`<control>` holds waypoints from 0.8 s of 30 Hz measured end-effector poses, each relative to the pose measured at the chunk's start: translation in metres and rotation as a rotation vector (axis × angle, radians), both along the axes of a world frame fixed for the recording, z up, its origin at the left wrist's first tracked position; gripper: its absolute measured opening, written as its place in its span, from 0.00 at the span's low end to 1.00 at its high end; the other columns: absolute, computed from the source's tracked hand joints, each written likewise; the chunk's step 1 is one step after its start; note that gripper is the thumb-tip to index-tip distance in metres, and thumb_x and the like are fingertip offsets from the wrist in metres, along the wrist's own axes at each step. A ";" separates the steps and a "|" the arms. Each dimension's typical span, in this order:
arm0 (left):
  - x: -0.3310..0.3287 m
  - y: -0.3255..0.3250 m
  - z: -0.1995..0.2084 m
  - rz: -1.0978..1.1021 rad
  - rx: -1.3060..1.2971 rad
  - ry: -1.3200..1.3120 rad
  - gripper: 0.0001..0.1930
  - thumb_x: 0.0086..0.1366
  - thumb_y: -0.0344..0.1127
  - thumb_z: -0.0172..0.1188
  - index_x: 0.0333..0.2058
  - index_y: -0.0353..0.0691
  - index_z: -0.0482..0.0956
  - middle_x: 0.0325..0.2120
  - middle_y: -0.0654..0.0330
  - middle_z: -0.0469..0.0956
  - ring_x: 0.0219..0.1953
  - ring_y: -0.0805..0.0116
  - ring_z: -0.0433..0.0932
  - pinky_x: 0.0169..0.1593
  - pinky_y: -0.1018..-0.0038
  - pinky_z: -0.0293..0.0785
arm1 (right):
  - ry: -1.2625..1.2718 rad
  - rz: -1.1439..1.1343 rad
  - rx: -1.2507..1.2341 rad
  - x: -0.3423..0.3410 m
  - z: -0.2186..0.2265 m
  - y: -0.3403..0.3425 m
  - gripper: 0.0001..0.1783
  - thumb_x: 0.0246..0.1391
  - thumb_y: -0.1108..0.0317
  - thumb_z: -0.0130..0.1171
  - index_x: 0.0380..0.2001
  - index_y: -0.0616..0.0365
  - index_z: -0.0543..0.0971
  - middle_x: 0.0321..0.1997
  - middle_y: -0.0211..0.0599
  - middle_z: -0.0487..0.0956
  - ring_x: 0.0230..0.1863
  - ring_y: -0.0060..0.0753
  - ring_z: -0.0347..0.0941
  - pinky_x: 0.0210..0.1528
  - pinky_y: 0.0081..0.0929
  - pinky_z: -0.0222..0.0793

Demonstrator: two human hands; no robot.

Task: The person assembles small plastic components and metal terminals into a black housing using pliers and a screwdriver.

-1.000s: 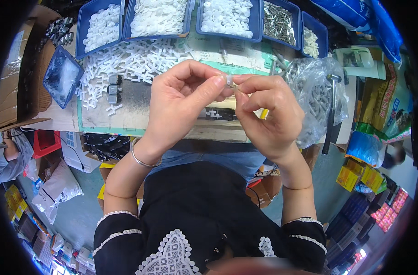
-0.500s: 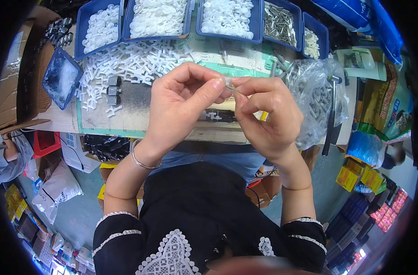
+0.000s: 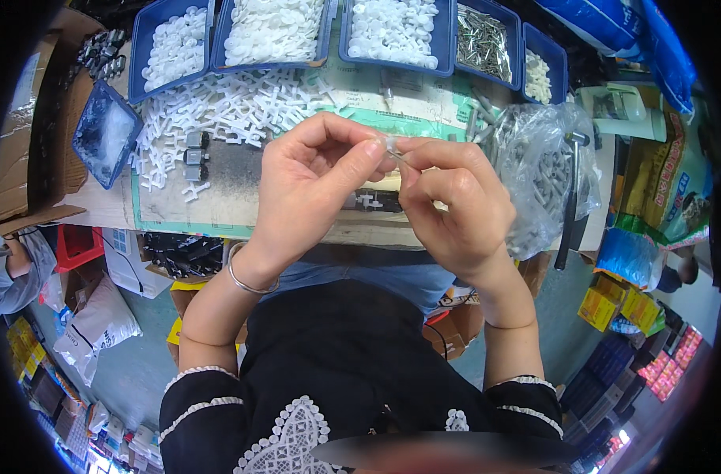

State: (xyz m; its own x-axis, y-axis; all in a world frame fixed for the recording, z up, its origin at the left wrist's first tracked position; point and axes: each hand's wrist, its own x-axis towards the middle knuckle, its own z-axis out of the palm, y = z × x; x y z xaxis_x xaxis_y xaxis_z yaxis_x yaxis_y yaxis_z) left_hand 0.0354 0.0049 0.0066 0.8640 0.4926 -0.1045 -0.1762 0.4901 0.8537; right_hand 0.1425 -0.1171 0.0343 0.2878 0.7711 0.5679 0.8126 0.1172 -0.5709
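At the left of a cluttered counter, a blue tray lies askew beside a heap of white branched plastic pieces. Next, the left hand pinches a small whitish piece between thumb and forefinger, above the counter's middle. A thin metallic pin slants from it into the right hand's pinched fingertips. Farther right lie a clear bag of grey parts and a hammer.
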 end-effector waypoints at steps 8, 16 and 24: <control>0.001 -0.002 0.002 0.019 0.033 0.005 0.05 0.61 0.26 0.57 0.34 0.30 0.74 0.31 0.58 0.78 0.34 0.76 0.77 0.40 0.79 0.76 | 0.024 -0.007 -0.026 0.000 0.002 -0.001 0.14 0.40 0.87 0.61 0.25 0.60 0.69 0.32 0.41 0.75 0.37 0.40 0.78 0.31 0.24 0.74; 0.000 -0.003 0.002 0.029 0.058 0.003 0.05 0.61 0.26 0.57 0.34 0.30 0.74 0.31 0.58 0.78 0.34 0.76 0.77 0.40 0.80 0.75 | 0.012 -0.007 -0.019 -0.001 0.002 -0.002 0.14 0.39 0.87 0.62 0.25 0.59 0.69 0.31 0.40 0.75 0.37 0.40 0.78 0.31 0.24 0.74; -0.002 -0.006 0.002 0.051 0.116 -0.004 0.05 0.60 0.25 0.58 0.34 0.31 0.74 0.31 0.59 0.78 0.34 0.77 0.76 0.38 0.81 0.74 | 0.019 0.002 -0.043 0.000 0.003 -0.005 0.15 0.38 0.86 0.63 0.26 0.58 0.69 0.31 0.39 0.76 0.38 0.40 0.79 0.31 0.24 0.74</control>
State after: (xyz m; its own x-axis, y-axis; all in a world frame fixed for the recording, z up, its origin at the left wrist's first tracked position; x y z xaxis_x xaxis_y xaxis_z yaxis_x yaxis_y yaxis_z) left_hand 0.0336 -0.0012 0.0084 0.8378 0.5445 -0.0411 -0.2016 0.3783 0.9035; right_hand 0.1421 -0.1222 0.0372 0.2968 0.7951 0.5290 0.8015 0.0938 -0.5906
